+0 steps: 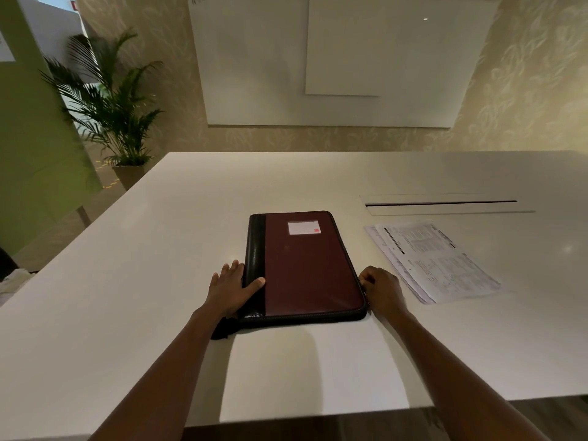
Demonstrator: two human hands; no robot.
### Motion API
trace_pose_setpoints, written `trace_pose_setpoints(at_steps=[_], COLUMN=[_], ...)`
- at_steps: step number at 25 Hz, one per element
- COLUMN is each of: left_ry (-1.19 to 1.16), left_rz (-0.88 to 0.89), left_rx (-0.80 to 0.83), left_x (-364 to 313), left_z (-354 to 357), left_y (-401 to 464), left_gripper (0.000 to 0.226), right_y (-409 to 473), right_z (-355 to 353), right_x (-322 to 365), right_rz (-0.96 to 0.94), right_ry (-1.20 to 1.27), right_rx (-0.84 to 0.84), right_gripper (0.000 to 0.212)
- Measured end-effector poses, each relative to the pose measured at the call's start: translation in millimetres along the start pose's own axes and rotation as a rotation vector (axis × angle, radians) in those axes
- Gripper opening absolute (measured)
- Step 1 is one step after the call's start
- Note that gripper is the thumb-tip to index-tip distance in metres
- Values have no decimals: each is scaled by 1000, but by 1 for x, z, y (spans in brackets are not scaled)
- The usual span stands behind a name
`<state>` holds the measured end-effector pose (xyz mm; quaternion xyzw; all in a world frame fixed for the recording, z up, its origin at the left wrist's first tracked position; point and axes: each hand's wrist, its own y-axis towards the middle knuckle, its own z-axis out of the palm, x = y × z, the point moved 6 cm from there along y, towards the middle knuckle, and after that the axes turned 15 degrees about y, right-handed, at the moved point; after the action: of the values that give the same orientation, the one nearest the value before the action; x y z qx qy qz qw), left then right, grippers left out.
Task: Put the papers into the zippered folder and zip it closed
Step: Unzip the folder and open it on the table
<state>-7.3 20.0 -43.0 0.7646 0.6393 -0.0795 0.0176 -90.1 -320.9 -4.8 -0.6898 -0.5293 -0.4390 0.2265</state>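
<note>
A maroon zippered folder [305, 268] with a black spine and a white label lies closed and flat on the white table [159, 249]. My left hand [230, 288] rests spread on the folder's near left side, thumb on the black spine. At the folder's right edge near the front corner, my right hand [380, 289] is curled with fingertips pinched at the zipper; the pull itself is hidden. A stack of printed papers [436, 261] lies on the table to the right of the folder, apart from both hands.
A long cable slot [445, 205] is set into the table behind the papers. A black strap [222, 331] sticks out from the folder's near left corner. A potted palm [117, 122] stands beyond the table's far left corner.
</note>
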Motion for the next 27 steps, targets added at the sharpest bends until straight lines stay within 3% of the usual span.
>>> trace_pose_setpoints(at_steps=[7,27], left_ry=[-4,8], left_rz=[41,61], left_rx=[-53,-38], left_x=[-1,1], left_z=[-2,-1], left_y=[-11,-13], left_gripper=[78,85], right_y=[-37,-118], right_z=[-7,29], right_x=[-4,21], right_rz=[39,-64], right_ry=[-12,-104], right_rx=[-23,-162], right_gripper=[15,18])
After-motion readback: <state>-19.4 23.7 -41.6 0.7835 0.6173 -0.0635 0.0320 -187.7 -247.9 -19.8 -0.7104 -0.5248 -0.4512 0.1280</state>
